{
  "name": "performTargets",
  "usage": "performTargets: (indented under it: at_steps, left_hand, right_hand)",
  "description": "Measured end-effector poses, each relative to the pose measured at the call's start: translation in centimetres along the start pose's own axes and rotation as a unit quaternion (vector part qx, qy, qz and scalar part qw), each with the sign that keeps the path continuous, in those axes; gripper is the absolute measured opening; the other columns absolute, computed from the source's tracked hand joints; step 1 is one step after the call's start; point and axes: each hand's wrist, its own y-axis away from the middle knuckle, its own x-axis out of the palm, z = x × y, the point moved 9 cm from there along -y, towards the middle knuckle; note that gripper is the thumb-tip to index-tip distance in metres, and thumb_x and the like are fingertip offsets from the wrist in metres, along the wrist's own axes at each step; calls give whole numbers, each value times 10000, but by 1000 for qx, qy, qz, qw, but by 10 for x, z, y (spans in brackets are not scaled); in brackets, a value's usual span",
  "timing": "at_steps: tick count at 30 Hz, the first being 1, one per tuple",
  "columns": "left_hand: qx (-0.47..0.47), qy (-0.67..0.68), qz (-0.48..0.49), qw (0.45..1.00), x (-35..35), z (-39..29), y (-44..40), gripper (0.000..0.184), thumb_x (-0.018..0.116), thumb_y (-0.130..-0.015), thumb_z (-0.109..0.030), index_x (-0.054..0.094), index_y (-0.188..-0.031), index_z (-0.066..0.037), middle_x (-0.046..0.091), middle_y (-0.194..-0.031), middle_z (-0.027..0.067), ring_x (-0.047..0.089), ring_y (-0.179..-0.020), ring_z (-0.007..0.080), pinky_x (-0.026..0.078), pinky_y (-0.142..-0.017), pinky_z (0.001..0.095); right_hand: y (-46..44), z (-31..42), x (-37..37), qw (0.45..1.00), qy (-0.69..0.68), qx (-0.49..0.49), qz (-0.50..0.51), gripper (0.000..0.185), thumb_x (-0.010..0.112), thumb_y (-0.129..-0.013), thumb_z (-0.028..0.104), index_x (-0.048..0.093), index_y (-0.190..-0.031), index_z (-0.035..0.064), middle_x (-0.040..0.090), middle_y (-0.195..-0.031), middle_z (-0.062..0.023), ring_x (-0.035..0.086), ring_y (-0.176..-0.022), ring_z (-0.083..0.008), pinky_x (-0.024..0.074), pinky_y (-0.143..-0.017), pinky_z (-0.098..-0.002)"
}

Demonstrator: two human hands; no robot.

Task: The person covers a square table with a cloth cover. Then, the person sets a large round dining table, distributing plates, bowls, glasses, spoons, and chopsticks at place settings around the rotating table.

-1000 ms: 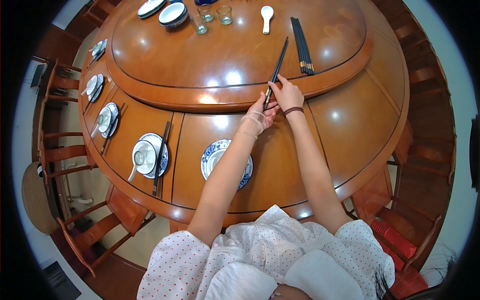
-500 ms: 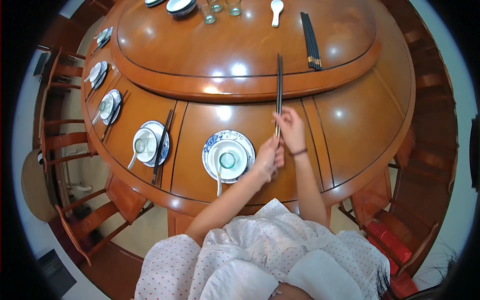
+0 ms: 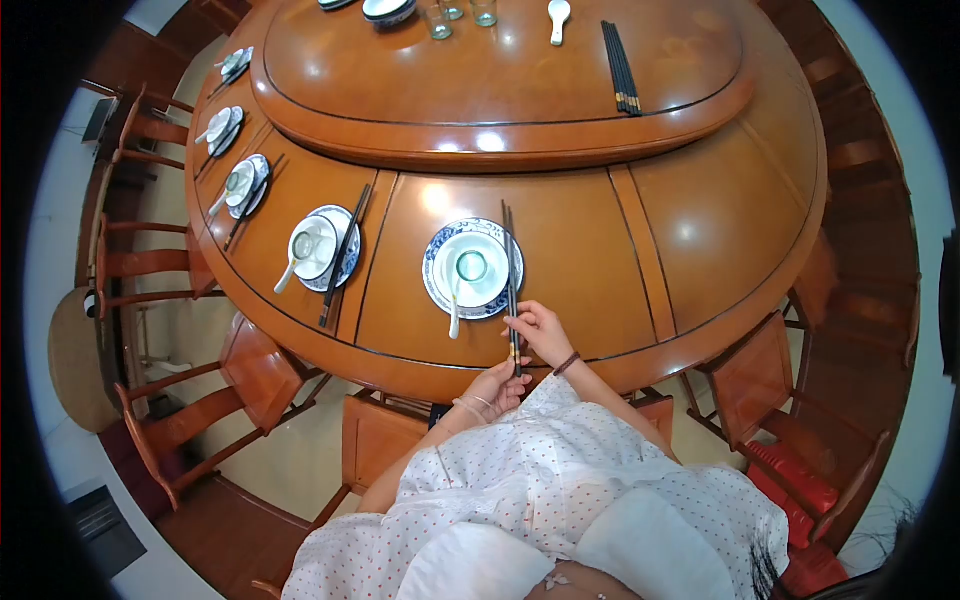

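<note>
A pair of dark chopsticks (image 3: 513, 265) with gold bands lies along the right side of the blue-patterned plate (image 3: 435, 292), tips pointing away from me. My right hand (image 3: 540, 332) pinches the pair partway along. Close to the table's front edge, my left hand (image 3: 498, 386) holds its gold-banded end between the fingers. On the plate is a white bowl (image 3: 488, 292), with a small clear glass (image 3: 471, 265) in it. A white spoon (image 3: 454, 318) sits at the bowl's left, its handle toward me.
Further place settings run along the table's left side, the nearest with a plate (image 3: 346, 272) and chopsticks (image 3: 345, 255). On the raised turntable (image 3: 500, 90) are a chopstick bundle (image 3: 620, 68), a white spoon (image 3: 558, 22), several glasses (image 3: 439, 22) and stacked bowls (image 3: 388, 12). Wooden chairs (image 3: 262, 370) surround the table.
Both hands have drawn the chopsticks toward me and to the left, from over the turntable's edge to beside the plate. The view has shifted slightly.
</note>
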Motion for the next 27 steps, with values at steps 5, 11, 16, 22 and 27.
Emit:
performTargets:
  at_steps: [5,11,16,22,27]
  left_hand:
    - [46,31,3,998,-17,6,-13,293,419,-873,-329,500,-1094,-155,599,-860,35,541,-618,73,442,-506,187]
    - [64,69,-40,995,-24,8,-17,299,421,-873,-328,485,-1106,-152,590,-967,90,581,-727,122,456,-555,211]
    - [96,78,-43,991,-26,7,-21,307,431,-870,-321,487,-1101,-128,584,-988,91,579,-773,136,461,-586,219]
    - [121,96,-23,988,-23,7,-24,305,440,-868,-301,483,-1091,-98,573,-997,93,578,-795,137,481,-615,229]
    - [133,90,-40,986,-23,1,-20,331,448,-860,-327,464,-1090,-90,574,-988,98,580,-790,143,482,-615,231]
  right_hand:
    - [-7,-11,2,996,79,29,29,225,573,-796,204,523,-832,-12,628,-669,-80,516,-491,-66,407,-445,-199]
    - [-13,-11,2,991,106,64,41,252,551,-808,238,531,-831,-12,631,-683,-84,523,-455,-84,409,-378,-219]
    - [-19,-20,2,989,98,94,65,273,525,-821,277,505,-801,6,629,-706,-100,537,-455,-104,406,-350,-213]
    - [-22,-19,3,985,99,109,86,287,489,-844,298,496,-828,11,628,-736,-102,559,-473,-98,407,-348,-190]
    - [-23,-18,2,985,102,116,78,326,484,-840,337,503,-848,11,624,-737,-108,568,-480,-120,407,-350,-196]
